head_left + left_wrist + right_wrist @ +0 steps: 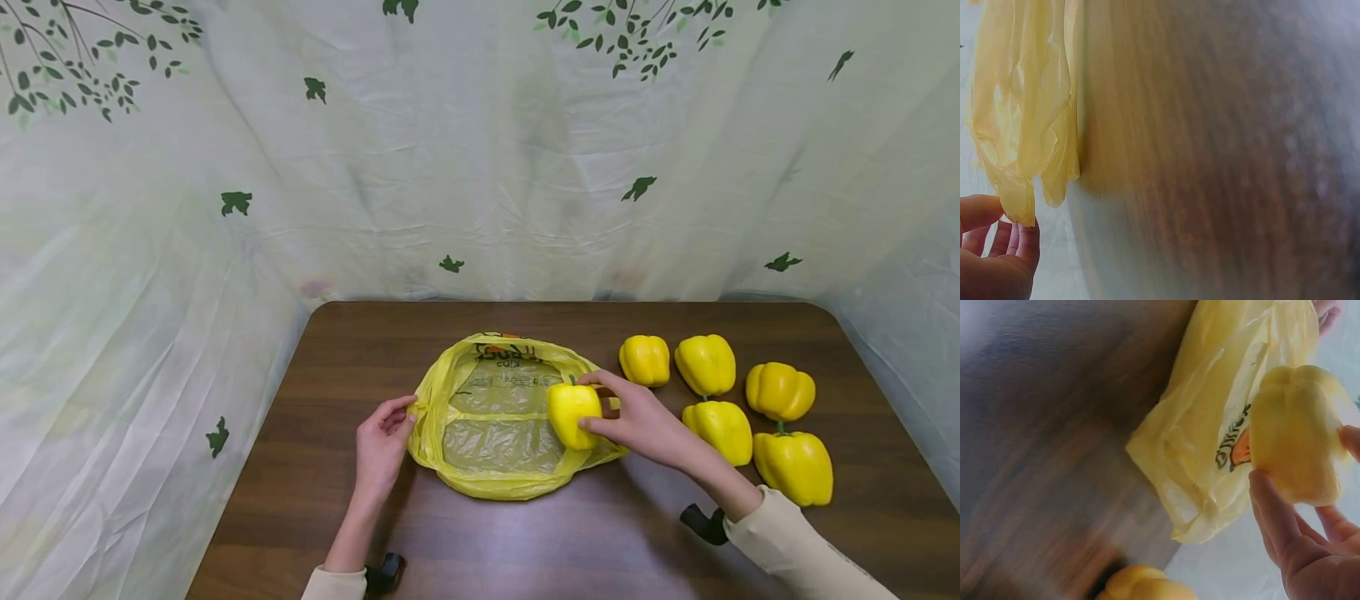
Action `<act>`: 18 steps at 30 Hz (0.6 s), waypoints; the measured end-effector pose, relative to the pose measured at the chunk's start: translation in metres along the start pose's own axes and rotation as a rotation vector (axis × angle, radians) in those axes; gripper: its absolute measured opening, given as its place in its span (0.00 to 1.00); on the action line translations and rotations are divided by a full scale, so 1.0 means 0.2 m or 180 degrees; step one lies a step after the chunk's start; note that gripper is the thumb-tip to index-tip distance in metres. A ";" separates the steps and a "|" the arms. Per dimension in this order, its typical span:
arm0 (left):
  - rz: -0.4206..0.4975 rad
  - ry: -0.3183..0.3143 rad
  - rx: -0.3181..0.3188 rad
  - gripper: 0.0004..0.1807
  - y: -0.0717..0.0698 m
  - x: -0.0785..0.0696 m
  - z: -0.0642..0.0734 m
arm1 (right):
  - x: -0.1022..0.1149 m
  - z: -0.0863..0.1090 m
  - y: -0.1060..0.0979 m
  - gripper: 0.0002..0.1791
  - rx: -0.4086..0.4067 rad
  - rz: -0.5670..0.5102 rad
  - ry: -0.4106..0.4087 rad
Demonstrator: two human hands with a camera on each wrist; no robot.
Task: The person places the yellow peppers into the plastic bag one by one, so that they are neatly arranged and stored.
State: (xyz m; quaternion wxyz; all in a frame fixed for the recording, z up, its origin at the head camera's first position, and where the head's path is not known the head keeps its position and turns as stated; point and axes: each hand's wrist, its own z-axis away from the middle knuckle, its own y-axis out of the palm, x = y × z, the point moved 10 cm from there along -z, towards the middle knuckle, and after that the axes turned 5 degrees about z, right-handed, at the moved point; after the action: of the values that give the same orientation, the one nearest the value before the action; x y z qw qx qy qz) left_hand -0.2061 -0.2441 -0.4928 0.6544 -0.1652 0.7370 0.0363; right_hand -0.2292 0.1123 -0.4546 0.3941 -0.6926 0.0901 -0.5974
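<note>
A yellow plastic bag lies on the table with its mouth spread wide and dark print on its far inner side. My left hand pinches the bag's left edge between thumb and fingers; the left wrist view shows the bag's gathered corner in that grip. In my right hand is a yellow bell pepper, held by thumb and fingertips over the right part of the bag's opening. The right wrist view shows this pepper in front of the bag.
Several yellow bell peppers stand in a group on the right side of the brown wooden table. A pale curtain with leaf prints hangs behind the table and at both sides. Each wrist wears a black strap.
</note>
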 end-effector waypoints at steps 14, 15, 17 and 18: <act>0.0012 -0.0003 -0.0057 0.13 0.00 0.04 -0.01 | 0.04 -0.09 0.06 0.30 0.0260 0.0001 0.0054; 0.0007 -0.0004 -0.0056 0.13 0.00 0.04 -0.01 | 0.04 -0.10 0.06 0.30 0.0271 0.0003 0.0045; 0.0008 -0.0018 -0.0052 0.13 0.00 0.04 -0.01 | 0.05 -0.11 0.07 0.29 0.0287 -0.0007 0.0026; -0.0001 -0.0019 -0.0046 0.13 0.00 0.04 -0.01 | 0.05 -0.12 0.07 0.29 0.0299 -0.0020 0.0023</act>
State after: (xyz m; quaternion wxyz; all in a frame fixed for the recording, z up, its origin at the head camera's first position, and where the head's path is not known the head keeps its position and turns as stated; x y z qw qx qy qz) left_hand -0.2086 -0.2462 -0.5007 0.6555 -0.1699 0.7347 0.0421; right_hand -0.2422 0.0859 -0.4568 0.4240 -0.6714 0.0612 -0.6047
